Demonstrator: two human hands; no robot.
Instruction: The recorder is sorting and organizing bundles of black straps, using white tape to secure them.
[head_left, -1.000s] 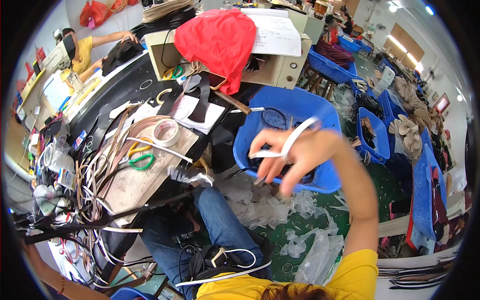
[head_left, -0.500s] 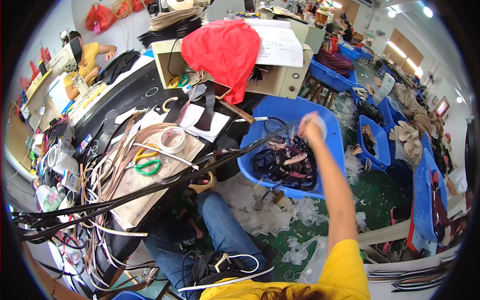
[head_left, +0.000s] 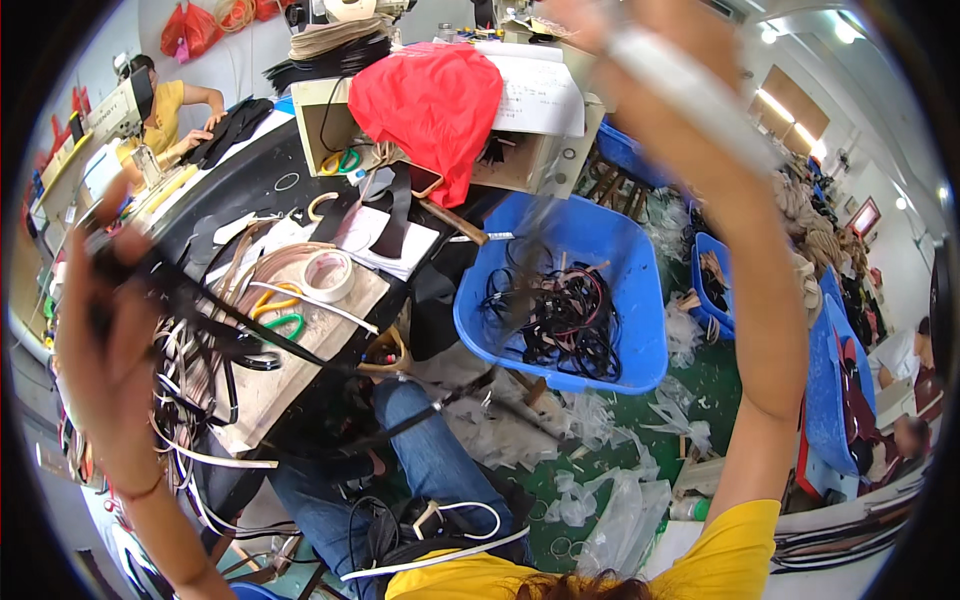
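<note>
My left hand [head_left: 115, 340] is raised at the left, smeared by motion. Black straps [head_left: 235, 315] run from its fingers down to the right over the cluttered work board. My right hand [head_left: 590, 25] is high at the top edge, too blurred to show its fingers. A white streak [head_left: 690, 90] lies across that wrist and forearm. Below it, a faint dark strand hangs toward the blue tub [head_left: 640, 260]. Inside the tub lies a tangle of black and pinkish straps [head_left: 565, 315].
The board [head_left: 350, 305] bears a tape roll [head_left: 327, 275], scissors [head_left: 285, 325] and pale strips. A hammer [head_left: 455, 220] lies beyond it, near a red bag [head_left: 425, 110]. Plastic scraps [head_left: 620, 500] litter the green floor. Another person [head_left: 165, 115] sits at a sewing machine, far left.
My right hand has swung up from above the tub to the top edge. My left hand has come into view at the left. The black straps have dropped lower and lost their straight line.
</note>
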